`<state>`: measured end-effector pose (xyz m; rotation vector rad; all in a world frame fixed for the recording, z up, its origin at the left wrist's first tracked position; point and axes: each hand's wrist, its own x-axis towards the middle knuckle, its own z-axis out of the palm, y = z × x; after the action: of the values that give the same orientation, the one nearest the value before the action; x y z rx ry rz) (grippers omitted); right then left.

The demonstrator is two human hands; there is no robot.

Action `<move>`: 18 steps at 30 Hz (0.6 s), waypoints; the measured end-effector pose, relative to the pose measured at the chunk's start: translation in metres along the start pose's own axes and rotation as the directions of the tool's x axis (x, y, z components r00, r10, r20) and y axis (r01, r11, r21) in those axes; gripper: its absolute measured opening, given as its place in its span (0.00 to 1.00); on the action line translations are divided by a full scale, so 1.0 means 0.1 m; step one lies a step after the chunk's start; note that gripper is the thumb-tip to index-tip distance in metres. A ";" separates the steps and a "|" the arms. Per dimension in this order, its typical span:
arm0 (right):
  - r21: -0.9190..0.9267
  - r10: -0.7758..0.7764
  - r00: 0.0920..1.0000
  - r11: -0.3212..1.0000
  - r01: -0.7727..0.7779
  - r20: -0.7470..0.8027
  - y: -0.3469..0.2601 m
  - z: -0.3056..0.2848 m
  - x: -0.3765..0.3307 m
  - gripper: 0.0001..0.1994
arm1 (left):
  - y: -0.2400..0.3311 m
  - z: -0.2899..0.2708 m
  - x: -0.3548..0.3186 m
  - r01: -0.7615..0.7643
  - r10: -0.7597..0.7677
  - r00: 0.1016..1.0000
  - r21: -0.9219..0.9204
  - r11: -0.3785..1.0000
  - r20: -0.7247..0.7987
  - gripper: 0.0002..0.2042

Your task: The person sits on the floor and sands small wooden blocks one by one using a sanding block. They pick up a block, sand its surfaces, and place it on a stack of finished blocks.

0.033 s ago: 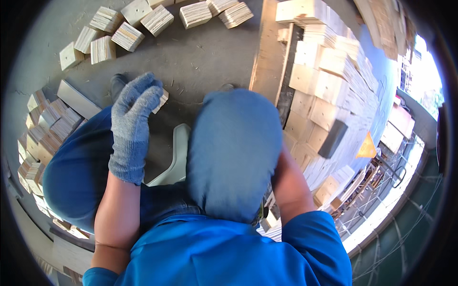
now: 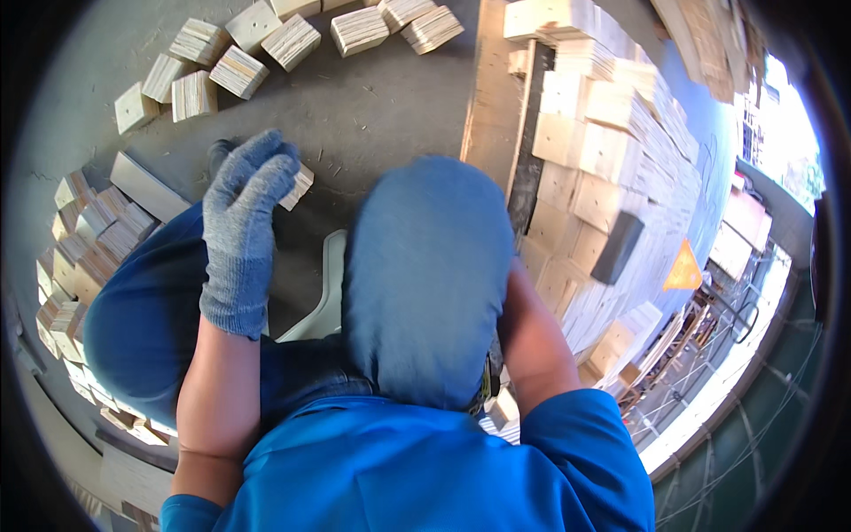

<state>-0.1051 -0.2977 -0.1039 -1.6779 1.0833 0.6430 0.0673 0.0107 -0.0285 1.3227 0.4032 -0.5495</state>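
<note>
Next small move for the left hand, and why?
Probably firm up the gloved left hand on the wooden block before shifting it. The block's end shows just beyond the glove, but the contact is hidden, so a secure grip can't be confirmed. The right hand is out of sight behind the right knee, so its help can't be assumed.

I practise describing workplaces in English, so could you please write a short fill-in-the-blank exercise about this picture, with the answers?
1. The left hand wears a ____ glove.
2. Just beside it is a small block made of ____.
3. The bare forearm passing behind the raised knee is the ____ one.
4. In the picture, the triangle to the right of the dark block is ____.
Missing words: gray; wood; right; orange.
</note>
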 end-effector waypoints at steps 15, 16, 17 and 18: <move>0.215 0.383 0.922 0.897 -0.385 0.052 1.89 1.25 1.02 0.32 | -0.02 -0.47 -0.37 -0.025 0.025 1.000 0.059 0.998 0.006 0.20; 0.280 0.417 0.908 0.867 -0.413 0.046 1.92 1.30 1.09 0.31 | -0.04 -0.49 -0.31 -0.037 0.035 0.999 0.149 0.988 0.020 0.20; 0.339 0.448 0.893 0.836 -0.432 0.034 1.92 1.31 1.16 0.31 | -0.07 -0.50 -0.25 -0.053 0.046 0.998 0.227 0.972 0.037 0.21; 0.397 0.479 0.877 0.801 -0.448 0.023 1.93 1.31 1.21 0.30 | -0.10 -0.50 -0.18 -0.027 0.013 0.998 0.211 0.977 0.066 0.21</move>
<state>-0.2104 -0.2389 -0.3379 -1.0974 1.5921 0.6148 0.0482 0.0603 -0.0366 1.5078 0.2828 -0.6297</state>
